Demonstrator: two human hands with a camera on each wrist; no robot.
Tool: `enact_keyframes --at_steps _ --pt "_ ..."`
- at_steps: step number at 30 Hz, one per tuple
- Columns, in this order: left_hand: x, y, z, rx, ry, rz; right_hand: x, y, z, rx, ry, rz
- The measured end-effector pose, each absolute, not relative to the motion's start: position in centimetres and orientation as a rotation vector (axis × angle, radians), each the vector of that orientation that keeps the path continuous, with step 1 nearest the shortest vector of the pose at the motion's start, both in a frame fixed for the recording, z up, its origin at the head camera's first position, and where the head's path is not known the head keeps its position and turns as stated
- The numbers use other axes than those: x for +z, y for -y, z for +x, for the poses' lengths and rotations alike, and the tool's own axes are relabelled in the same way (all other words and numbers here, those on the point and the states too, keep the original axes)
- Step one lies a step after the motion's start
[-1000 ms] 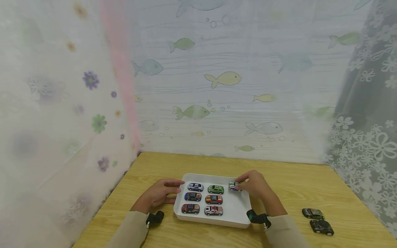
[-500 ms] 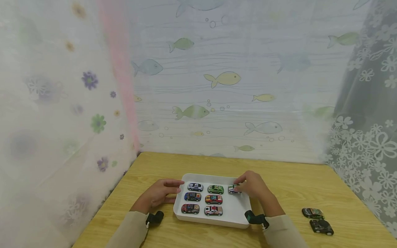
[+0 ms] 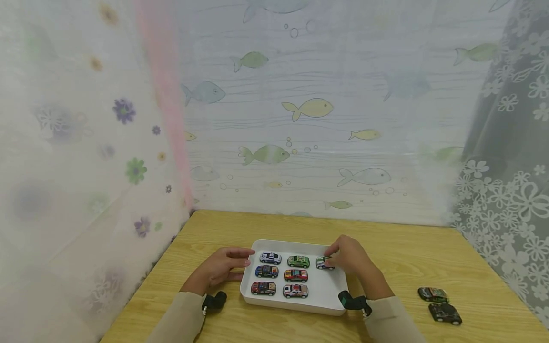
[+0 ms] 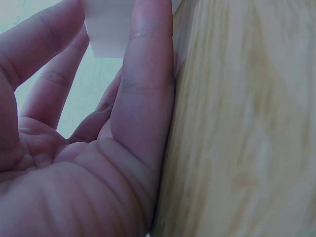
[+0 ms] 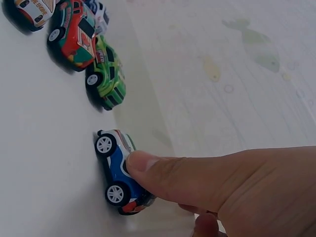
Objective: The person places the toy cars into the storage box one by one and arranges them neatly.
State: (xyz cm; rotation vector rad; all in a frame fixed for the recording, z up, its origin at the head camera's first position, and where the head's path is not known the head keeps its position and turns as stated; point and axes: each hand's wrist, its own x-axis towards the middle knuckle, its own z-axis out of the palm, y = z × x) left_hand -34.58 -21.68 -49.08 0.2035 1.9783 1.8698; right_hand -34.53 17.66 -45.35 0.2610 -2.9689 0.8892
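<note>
A white tray lies on the table with toy cars set in columns. At its back right, my right hand pinches a white and blue toy car between thumb and fingers. In the right wrist view the thumb presses its side, and its wheels are at or very near the tray floor. My left hand stands at the tray's left wall with extended, loosely bent fingers; whether they all touch it cannot be told. A green toy car is left of the pinched one, with a red and yellow toy car below.
Also in the tray are a white and purple car, a blue car, a dark red car and a white and red car. Right of it, a dark green car and a black car lie on the wooden table.
The right hand has shifted slightly left and the pinched toy car has moved slightly toward me, now sitting straighter in the tray's back right. The left hand has stayed put.
</note>
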Motion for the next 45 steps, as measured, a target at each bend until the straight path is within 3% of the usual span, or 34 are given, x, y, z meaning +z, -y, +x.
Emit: enact_keyframes --at_steps 25,35,45 --pt "-49.1 21.6 -34.6 1.858 -1.994 0.208 -45.2 -19.2 -34.7 0.932 2.979 0.324" --pt "-48.9 21.5 -34.6 1.857 -1.994 0.210 -43.6 -24.2 -33.0 0.943 2.836 0.521" --pt "-48.9 21.6 -34.5 1.854 -2.001 0.202 -43.3 -30.8 -29.9 0.943 2.885 0.482"
